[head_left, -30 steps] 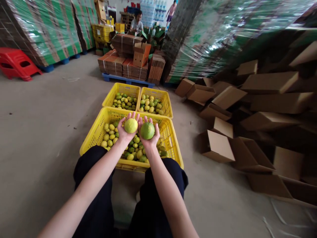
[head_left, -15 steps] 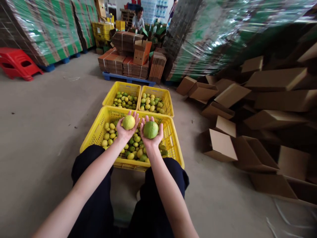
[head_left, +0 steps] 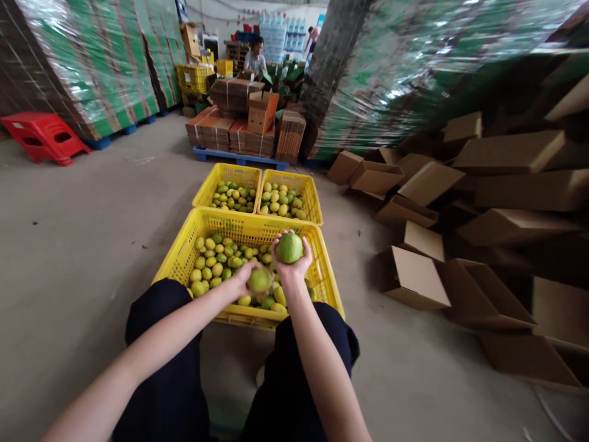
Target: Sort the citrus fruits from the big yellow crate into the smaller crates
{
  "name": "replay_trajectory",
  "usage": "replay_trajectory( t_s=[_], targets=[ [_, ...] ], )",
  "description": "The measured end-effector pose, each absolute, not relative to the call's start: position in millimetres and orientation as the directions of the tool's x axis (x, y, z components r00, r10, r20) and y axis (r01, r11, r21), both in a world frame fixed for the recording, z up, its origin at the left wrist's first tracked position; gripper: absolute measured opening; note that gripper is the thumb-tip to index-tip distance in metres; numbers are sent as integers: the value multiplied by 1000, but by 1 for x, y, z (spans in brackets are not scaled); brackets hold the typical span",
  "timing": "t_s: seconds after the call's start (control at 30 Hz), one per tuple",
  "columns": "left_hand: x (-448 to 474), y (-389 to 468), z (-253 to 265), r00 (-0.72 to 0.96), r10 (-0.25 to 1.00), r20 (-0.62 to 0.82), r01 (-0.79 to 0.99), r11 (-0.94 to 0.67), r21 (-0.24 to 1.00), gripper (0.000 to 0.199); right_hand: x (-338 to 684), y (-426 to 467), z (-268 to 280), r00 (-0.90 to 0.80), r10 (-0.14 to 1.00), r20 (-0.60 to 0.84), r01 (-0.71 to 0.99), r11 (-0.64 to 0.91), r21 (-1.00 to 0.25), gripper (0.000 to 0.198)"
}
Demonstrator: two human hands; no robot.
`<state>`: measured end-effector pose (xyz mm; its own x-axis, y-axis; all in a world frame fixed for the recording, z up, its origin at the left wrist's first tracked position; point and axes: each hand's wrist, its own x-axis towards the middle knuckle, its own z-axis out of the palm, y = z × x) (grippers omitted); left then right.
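Note:
My left hand (head_left: 242, 277) is closed around a yellow-green lemon (head_left: 260, 280), slightly blurred, low over the large yellow crate (head_left: 177, 248). Higher and to the right, my right hand (head_left: 299, 266) cups a bigger green lemon (head_left: 289, 248), palm up with the fingers curled behind it. Beneath both hands, many yellow and green lemons (head_left: 209, 253) lie loose in the large crate, which stands by my knees. My hands and forearms hide part of them.
Two smaller yellow crates (head_left: 202, 190) of lemons adjoin the large one. Beyond is a blue pallet (head_left: 221, 157) of flattened cartons (head_left: 251, 142). Open cardboard boxes (head_left: 416, 276) pile up at right, a red stool (head_left: 48, 136) stands at left. A person (head_left: 256, 58) sits far back.
My left hand has turned and dropped down and to the right with its lemon. My right hand has shifted slightly right and down, still holding the green lemon. The view has tilted up a little.

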<state>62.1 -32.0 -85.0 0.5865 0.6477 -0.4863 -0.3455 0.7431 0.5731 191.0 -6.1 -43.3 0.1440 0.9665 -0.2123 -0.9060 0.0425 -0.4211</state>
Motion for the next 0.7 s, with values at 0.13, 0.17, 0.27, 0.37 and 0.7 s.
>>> replay_trajectory(
  t_s=[0.13,0.17,0.27,0.37,0.7],
  targets=[
    [75,-103,-129,850,142,-507,258,728,636,34,215,-5,-42,167,956,-240,-916,60,-398,19],
    [75,-117,-137,855,63,-514,334,692,640,27,220,-6,-41,167,952,-256,-918,56,-392,19],
    [65,-129,-136,764,-219,-607,606,567,558,16,231,-11,-37,154,923,-352,-943,30,-331,20],
    [39,-82,-90,597,-16,-802,621,643,449,23,238,-16,-32,124,891,-437,-949,-22,-315,21],
    [-60,83,-16,-120,927,-356,292,375,880,45,236,-18,-47,78,850,-521,-869,-199,-454,12]
  ],
)
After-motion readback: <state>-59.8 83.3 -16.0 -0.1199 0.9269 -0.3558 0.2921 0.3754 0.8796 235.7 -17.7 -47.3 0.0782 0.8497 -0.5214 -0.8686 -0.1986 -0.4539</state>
